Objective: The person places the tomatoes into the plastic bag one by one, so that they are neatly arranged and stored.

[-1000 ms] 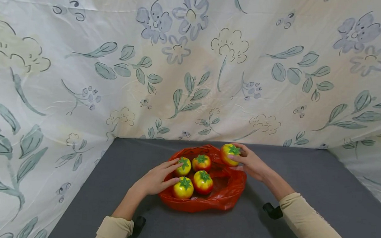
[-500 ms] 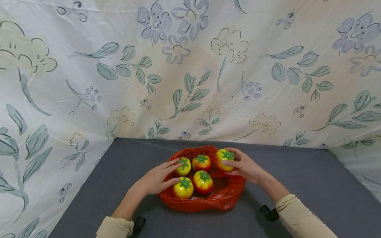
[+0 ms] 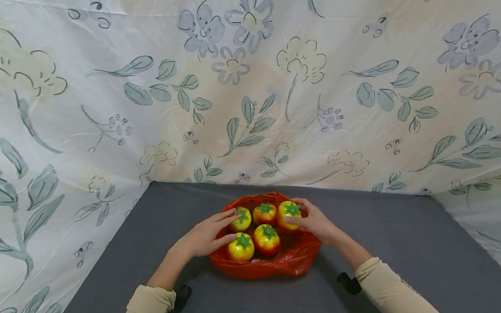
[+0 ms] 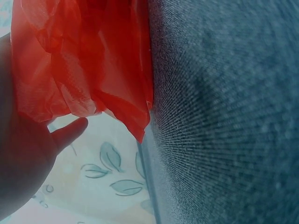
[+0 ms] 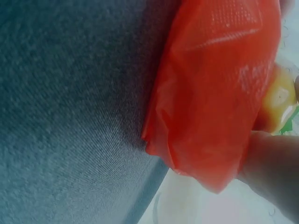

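A red plastic bag point(image 3: 265, 271) sits wide open on the dark table. Inside it lie several yellow-and-red tomatoes with green star-shaped tops, among them a front-left tomato point(image 3: 240, 250) and a middle tomato point(image 3: 267, 242). My right hand point(image 3: 318, 225) grips another tomato point(image 3: 284, 219) at the bag's back right, beside the back tomato point(image 3: 264, 216). At the left rim my left hand point(image 3: 204, 233) rests with fingers extended over the left tomato point(image 3: 242, 222), its thumb by the front-left one. In the left wrist view the bag point(image 4: 93, 60) hides most of that hand's fingers.
Grey cloth covers the table point(image 3: 374, 219) around the bag. A floral curtain point(image 3: 253, 104) hangs behind the table and along the sides. Dark wrist-worn devices point(image 3: 349, 282) show below both forearms.
My right hand has moved left and slightly down with its tomato, from over the bag's right rim to beside the back tomato. The left hand stays where it was.
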